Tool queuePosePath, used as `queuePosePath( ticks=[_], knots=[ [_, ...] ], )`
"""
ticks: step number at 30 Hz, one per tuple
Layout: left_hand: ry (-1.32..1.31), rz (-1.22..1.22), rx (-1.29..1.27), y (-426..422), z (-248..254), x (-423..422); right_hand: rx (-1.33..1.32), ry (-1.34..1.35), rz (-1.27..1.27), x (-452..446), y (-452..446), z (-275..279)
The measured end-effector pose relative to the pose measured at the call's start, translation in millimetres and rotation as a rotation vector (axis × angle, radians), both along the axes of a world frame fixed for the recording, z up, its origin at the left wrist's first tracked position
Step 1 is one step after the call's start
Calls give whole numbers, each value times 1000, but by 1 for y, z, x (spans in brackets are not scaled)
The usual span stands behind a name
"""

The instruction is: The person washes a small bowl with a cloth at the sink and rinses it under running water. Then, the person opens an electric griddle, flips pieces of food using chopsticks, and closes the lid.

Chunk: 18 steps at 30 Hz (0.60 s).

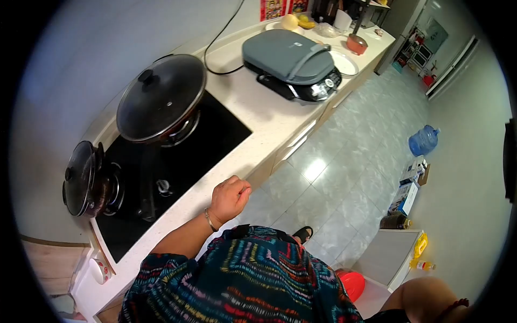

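Observation:
My left hand (230, 199) is curled into a loose fist beside the front edge of the white countertop (202, 189), with nothing visible in it. It is nearest to the black gas stove (218, 132). A large lidded wok (161, 99) stands on the far burner, its handle pointing toward the stove's front. On the near burner is a smaller lidded pot (81, 180). Farther along the counter lies a grey-green electric griddle (288, 56), its lid down. At the lower right only my right forearm (425, 301) shows; that hand is out of frame.
Behind the griddle are a white plate (344, 63), an orange pot (356, 44) and fruit (291, 21). A patterned paper cup (100, 271) stands past the stove. Along the right wall are a blue water jug (424, 141), boxes (404, 198), a low cabinet (385, 255) and a red lid (351, 285).

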<state>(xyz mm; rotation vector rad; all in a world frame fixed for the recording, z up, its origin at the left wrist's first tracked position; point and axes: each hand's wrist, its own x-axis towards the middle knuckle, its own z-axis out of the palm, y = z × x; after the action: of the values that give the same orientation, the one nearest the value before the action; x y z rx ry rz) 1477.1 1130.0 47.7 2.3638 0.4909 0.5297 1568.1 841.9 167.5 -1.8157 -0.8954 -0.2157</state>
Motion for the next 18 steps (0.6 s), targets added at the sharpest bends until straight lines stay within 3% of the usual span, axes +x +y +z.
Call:
queuePosePath(
  ticks=[11,18],
  knots=[
    [-18,64,6,-108,2,156,54,-110,-112,142,-130,26],
    [-10,40,35,-125,1,216,89,-127,-127,206,-161,30]
  ],
)
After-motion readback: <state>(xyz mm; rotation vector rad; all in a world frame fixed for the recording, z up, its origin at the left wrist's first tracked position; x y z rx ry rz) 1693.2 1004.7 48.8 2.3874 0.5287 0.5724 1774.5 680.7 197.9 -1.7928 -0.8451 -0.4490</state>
